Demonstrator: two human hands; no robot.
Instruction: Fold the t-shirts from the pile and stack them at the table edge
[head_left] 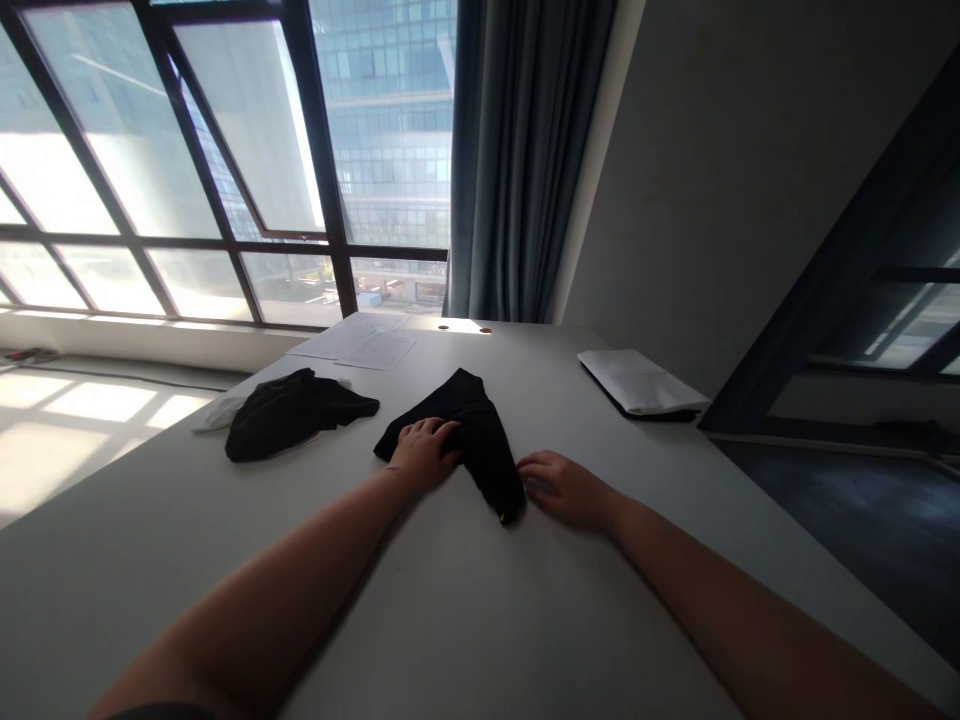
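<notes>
The left hand (pixel 424 452) is resting on the black cloth (pixel 484 430), fingers curving over it and covering part of its left half; the right hand (pixel 559 485) is lying at its right edge, fingers half-bending. Whether either is pinching fabric, I cannot tell. The cloth is lying between the hands on the table (pixel 450 620), bending into a peaked V and showing a yellow fleck (pixel 503 517) at its near tip. Left of the grip, a dark bundle (pixel 285 415) is crowding close, something white (pixel 219 414) poking out behind. Beyond it, sheets (pixel 367 345) are spreading; right of the grip, papers (pixel 645 382) are lying stacked. Farthest out, a curtain (pixel 525 150) is hanging.
</notes>
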